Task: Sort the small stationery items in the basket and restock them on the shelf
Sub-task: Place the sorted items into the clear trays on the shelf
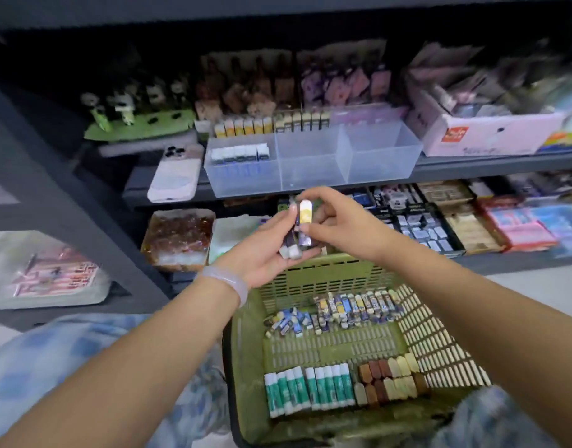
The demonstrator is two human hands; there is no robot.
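Observation:
A green plastic basket (249,376) sits in front of me, low in the view. It holds green-and-white glue sticks (310,388), brown and cream erasers (389,379) and a row of small blue-patterned erasers (346,310). My left hand (262,253) grips a small bundle of erasers (292,245) above the basket's far rim. My right hand (336,223) pinches one yellow-and-white eraser (305,226) upright at that bundle. Just beyond, on the shelf, stands a clear divided bin (384,150) with blue erasers (239,155) in its left compartment.
A pink phone (176,176) lies left of the bin on the grey shelf (472,166). Rows of boxed erasers (271,124) stand behind the bin; a pink carton (485,134) is to its right. The lower shelf carries trays of packaged goods (439,227).

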